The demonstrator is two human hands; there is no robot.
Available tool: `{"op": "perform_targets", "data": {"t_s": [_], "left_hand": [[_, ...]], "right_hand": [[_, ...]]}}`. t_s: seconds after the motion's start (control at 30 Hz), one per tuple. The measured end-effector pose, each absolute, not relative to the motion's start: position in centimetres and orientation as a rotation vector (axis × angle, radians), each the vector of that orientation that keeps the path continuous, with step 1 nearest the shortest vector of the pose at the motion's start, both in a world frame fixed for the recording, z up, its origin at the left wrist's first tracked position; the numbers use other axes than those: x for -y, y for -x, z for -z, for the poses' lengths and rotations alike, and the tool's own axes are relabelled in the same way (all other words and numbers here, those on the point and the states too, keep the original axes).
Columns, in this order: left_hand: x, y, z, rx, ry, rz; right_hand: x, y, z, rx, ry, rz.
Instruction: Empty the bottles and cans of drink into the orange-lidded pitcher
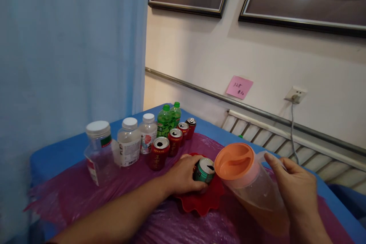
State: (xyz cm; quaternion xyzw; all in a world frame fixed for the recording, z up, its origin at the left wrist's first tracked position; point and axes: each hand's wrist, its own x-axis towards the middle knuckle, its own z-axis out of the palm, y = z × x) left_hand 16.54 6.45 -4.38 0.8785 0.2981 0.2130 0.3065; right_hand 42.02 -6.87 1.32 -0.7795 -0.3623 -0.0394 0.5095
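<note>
My left hand is wrapped round a green drink can, whose opened top faces up. Beneath the can lies a red dish with a wavy rim. By its handle, my right hand grips a clear plastic pitcher with an orange lid. The pitcher is tilted to the left, its lid close beside the can's top. Cloudy, pale brownish liquid shows inside it. No stream of liquid can be made out between pitcher and can.
Several red cans stand in a row behind my left hand. Green bottles and white-capped clear containers are farther left. Purple plastic sheeting covers part of the blue table. A radiator and a plugged-in cord are along the wall.
</note>
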Motion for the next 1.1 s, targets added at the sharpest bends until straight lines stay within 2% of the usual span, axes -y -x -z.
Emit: {"op": "perform_targets", "data": {"t_s": [1.1], "left_hand": [[-6.44, -16.65, 4.81, -0.762, -2.296, -0.595]], "right_hand": [[7.04, -42.08, -1.49, 0.912, 1.883, 0.123]]}}
